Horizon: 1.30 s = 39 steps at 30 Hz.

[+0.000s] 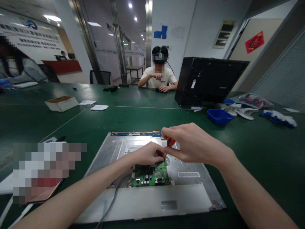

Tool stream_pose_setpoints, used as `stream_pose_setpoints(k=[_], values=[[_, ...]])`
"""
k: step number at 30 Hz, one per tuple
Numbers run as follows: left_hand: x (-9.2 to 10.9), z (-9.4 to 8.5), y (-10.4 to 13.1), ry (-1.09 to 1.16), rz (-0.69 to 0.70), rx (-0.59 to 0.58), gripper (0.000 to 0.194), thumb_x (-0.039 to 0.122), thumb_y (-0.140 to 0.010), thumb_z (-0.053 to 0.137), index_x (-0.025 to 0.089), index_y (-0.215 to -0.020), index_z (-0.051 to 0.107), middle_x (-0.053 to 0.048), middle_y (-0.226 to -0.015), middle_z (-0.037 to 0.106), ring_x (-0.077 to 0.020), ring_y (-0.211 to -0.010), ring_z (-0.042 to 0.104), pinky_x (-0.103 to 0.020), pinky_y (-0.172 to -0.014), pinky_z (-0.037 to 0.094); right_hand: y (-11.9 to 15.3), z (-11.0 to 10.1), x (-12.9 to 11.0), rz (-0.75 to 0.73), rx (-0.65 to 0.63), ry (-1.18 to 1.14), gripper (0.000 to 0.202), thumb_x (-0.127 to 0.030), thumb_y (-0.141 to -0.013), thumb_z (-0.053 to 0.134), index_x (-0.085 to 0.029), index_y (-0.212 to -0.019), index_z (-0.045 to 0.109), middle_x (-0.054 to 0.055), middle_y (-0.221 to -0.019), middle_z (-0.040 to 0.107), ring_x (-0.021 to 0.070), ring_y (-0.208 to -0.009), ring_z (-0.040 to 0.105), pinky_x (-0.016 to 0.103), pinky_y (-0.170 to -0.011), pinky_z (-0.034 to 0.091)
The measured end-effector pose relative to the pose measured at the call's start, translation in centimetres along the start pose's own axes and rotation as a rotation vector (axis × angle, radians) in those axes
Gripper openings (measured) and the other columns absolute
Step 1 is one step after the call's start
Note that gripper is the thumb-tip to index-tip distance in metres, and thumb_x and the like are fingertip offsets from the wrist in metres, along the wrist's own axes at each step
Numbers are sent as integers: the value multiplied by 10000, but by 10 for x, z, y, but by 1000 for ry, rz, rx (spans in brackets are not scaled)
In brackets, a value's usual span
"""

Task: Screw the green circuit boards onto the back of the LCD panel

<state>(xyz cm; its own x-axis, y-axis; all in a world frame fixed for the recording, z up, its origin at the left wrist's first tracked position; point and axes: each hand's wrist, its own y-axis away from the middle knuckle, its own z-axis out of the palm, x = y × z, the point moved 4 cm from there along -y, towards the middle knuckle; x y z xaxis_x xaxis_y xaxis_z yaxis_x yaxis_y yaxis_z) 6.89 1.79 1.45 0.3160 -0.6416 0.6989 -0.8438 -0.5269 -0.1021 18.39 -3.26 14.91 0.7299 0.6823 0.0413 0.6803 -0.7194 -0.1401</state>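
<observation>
A flat metal display panel (pixel 190 190) lies on the table in front of me, with a green circuit board (pixel 151 178) on its back. My right hand (pixel 188 143) grips a red and black screwdriver (pixel 170 142), its shaft pointing down at the board's upper right corner. Close to that tip, my left hand (pixel 149 154) has its fingers bent together over the board's upper edge. What those fingers hold, if anything, is hidden. A grey cable (pixel 113 200) runs from the board's left side over the panel's lower edge. Along the far edge sits a narrow blue circuit strip (pixel 135 134).
A black monitor (pixel 212 82) and a blue tray (pixel 220 116) stand at the back right, near blue and white gloves (pixel 278 118). An open box (pixel 61 104) sits at the far left. A person (pixel 158 71) in a headset works across the green table (pixel 133 114).
</observation>
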Motion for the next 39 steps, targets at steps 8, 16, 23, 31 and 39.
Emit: stream_pose_setpoints(k=[8,16,23,31,39], values=[[0,-1,0,0,-21,16,94,94,-756,610,130,-811,678,-22,-754,677,-148,-689,599,-236,-646,445,-2,3,2,25,-8,27,47,-254,-862,503,-211,-872,520,-3,-733,637,118,-577,490,266,-519,198],[0,0,0,30,-5,5,120,73,-755,597,129,-824,678,-25,-775,687,-150,-703,607,-237,-664,448,0,2,1,18,4,34,149,-371,-883,510,-223,-871,503,3,-740,646,145,-607,535,268,-519,212],[-2,0,0,-9,0,18,86,93,-741,598,131,-789,658,-16,-734,662,-145,-669,583,-231,-624,432,-2,3,0,28,-24,24,94,-245,-840,517,-212,-927,502,8,-764,656,135,-600,539,270,-517,206],[2,1,0,-29,14,21,114,65,-741,581,128,-799,656,-24,-742,666,-153,-686,593,-241,-650,443,-2,2,1,23,13,47,181,-400,-894,499,-222,-863,489,-4,-716,634,137,-579,515,266,-507,188],[2,-1,0,-29,-25,30,68,87,-729,613,123,-779,642,-28,-732,656,-153,-661,583,-243,-620,430,-1,2,-1,-4,13,-7,115,-223,-824,513,-212,-925,460,-13,-760,632,117,-547,479,260,-496,201]])
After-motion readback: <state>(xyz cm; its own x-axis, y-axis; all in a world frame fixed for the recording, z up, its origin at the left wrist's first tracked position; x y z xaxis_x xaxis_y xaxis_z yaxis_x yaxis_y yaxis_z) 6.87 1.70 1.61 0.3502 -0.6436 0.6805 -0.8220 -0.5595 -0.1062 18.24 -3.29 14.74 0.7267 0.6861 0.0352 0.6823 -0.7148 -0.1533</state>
